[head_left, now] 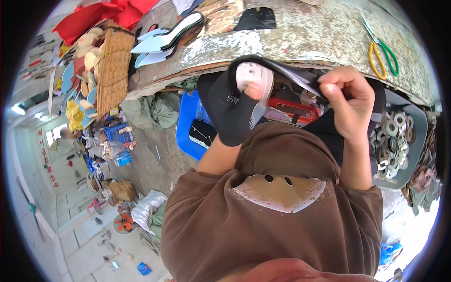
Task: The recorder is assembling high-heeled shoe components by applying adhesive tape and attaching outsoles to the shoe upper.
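My left hand, in a black glove with a bare thumb tip, is closed around a pale shoe last held above my lap. Black shoe-upper material wraps over the last's far side and stretches to the right. At that end, my bare right hand pinches the edge between thumb and fingers. The workbench's near edge lies just beyond both hands. Part of the last is hidden by the glove and the black material.
On the workbench lie scissors with yellow and green handles, pointed light-blue shoe pieces and a black flat piece. A blue bin stands left of my legs, a grey bin of tape rolls right. A wicker basket stands far left.
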A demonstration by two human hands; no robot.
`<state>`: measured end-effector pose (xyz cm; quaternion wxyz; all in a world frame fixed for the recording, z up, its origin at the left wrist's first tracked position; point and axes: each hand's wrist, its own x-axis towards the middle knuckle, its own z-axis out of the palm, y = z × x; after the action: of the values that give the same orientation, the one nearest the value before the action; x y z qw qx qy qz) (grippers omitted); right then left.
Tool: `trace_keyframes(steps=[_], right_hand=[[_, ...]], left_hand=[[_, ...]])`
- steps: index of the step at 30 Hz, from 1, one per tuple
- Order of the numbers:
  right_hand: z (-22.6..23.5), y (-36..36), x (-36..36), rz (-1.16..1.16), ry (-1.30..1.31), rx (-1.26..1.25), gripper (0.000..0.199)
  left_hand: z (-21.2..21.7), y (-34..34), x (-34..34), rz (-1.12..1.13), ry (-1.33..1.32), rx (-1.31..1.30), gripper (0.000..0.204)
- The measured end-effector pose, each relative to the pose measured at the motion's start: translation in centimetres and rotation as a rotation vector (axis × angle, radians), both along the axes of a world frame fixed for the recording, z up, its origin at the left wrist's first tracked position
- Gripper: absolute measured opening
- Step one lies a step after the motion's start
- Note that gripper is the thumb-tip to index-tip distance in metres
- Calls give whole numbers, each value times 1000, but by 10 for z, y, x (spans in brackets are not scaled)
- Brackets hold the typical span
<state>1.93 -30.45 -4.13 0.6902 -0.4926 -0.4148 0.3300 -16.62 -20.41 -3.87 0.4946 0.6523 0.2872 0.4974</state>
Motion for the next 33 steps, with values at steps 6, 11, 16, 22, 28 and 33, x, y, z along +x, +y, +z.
trace_keyframes(steps=[6, 11, 16, 22, 28, 33], right_hand=[[15, 34, -49, -101, -313, 53, 8], [10, 43, -43, -156, -651, -8, 12], [-4, 40, -36, -196, -847, 16, 15], [-31, 19, -32, -150, -864, -55, 18], [-42, 8, -29, -108, -794, -199, 14], [-31, 12, -4, -111, -778, -133, 12]], left_hand=[[7, -5, 17, 106, -218, -265, 26], [14, -6, 31, -84, -239, -292, 32], [8, -5, 30, 73, 197, -106, 15], [3, -8, 37, 44, -100, -536, 18], [-5, -14, 41, 100, -121, -526, 20], [-15, 9, 32, -331, 211, 291, 16]])
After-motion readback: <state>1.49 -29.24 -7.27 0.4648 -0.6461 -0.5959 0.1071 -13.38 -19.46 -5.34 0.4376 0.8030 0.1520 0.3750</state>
